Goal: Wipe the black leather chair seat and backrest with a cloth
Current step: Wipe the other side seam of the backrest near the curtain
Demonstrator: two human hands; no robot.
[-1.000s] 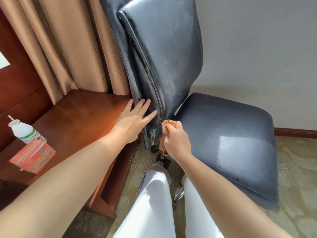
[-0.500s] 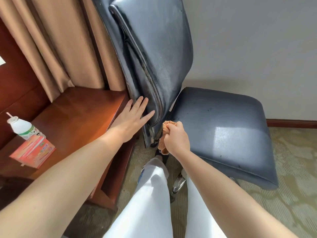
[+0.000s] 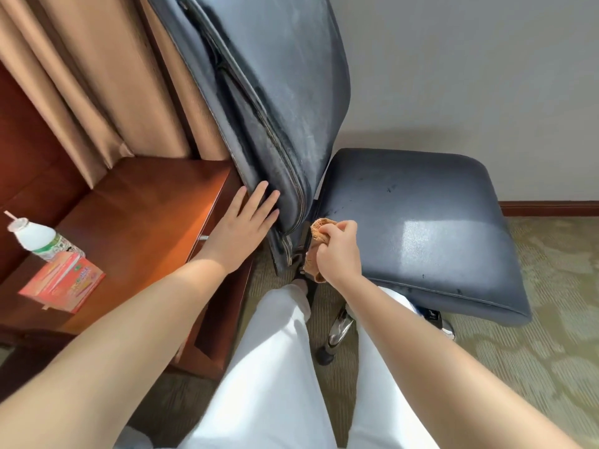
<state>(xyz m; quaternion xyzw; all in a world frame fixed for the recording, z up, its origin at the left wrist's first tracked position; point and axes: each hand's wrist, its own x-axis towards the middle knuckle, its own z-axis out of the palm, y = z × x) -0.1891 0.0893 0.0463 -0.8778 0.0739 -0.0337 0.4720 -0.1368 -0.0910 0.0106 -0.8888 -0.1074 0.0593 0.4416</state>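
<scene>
left hand (image 3: 241, 226): flat, fingers straight, still pressing backrest (image 3: 275, 102) edge, 10 o'clock of cloth (image 3: 316, 246) | right hand (image 3: 338, 251): gripping cloth, little moved, at seat (image 3: 418, 228) rear corner | view shifted lower; judged wiping the gap next

A hotel-style room is suggested.
A wooden desk (image 3: 146, 205) is set beside tan curtains (image 3: 97, 92), with patterned carpet (image 3: 551, 319), a plain wall (image 3: 470, 76) and wooden skirting (image 3: 551, 207).

wooden desk (image 3: 146, 202), bottle (image 3: 42, 238), red packet (image 3: 63, 283)
</scene>
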